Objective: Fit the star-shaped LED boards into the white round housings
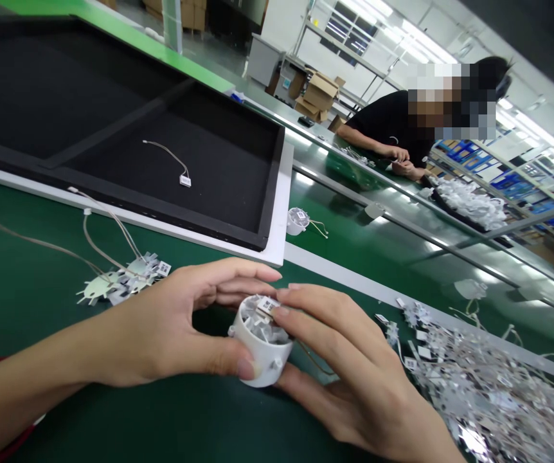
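Observation:
A round white plastic housing [263, 360] stands tilted between my hands just above the green table. My left hand [180, 321] grips its near left side with the thumb, its fingers reaching round behind. My right hand [349, 347] has fingertips on a small labelled connector [267, 305] at the housing's top, with the thumb low on its right side. Crumpled silvery-white flat parts [265, 329] fill the opening. A thin wire [315, 358] runs out on the right beneath my right fingers. Left of my hands lie several flat silvery pieces [123, 280] with wires.
A black tray [219, 173] with a white edge holds one wired connector [185, 181]. Beyond its corner sits another filled white housing [298, 222]. A large heap of wired silvery parts [489, 379] lies at right. Across the bench a person [387, 122] works near a white pile [470, 202].

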Available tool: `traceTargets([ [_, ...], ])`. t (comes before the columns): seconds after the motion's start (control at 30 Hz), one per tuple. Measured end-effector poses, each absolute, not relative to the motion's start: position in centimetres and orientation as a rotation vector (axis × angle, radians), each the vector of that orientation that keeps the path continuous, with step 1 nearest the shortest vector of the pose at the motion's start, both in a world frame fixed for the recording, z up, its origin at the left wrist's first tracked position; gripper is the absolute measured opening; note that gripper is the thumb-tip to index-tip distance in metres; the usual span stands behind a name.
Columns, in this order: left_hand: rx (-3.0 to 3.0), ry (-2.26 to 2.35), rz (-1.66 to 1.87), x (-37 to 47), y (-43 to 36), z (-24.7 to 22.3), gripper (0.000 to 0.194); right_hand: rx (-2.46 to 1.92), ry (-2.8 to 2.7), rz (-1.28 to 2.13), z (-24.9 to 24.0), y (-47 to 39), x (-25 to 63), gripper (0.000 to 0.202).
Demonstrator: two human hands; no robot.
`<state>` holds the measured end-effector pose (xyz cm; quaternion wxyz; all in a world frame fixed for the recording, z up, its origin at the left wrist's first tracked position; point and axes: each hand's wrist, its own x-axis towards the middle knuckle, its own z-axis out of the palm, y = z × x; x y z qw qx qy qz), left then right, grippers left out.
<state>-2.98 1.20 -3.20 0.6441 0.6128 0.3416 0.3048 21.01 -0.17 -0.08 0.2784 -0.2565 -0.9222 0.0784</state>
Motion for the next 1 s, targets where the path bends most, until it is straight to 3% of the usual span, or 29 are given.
traceTargets([
  [0.43,1.328,0.869,0.605,-2.9,0.8,-2.5,0.080,-0.587,-2.495,0.311,-0.2,0.3,21.1,0.034],
  [0.6,1.280,0.833,0.560,-2.9,0.8,-3.0,0.091,-0.613,-2.475,0.302,-0.7,0.4,21.0,0.044],
  [0.83,1.452,1.054,0.899,-3.0,1.4,-4.5,0.069,-1.056,-2.220,0.912,-0.8,2.4,21.8,0.041],
  [1.0,1.614,1.208,0.959,-2.8,0.7,-4.6,0.058,-1.410,-2.166,1.042,0.6,8.7,24.1,0.037],
])
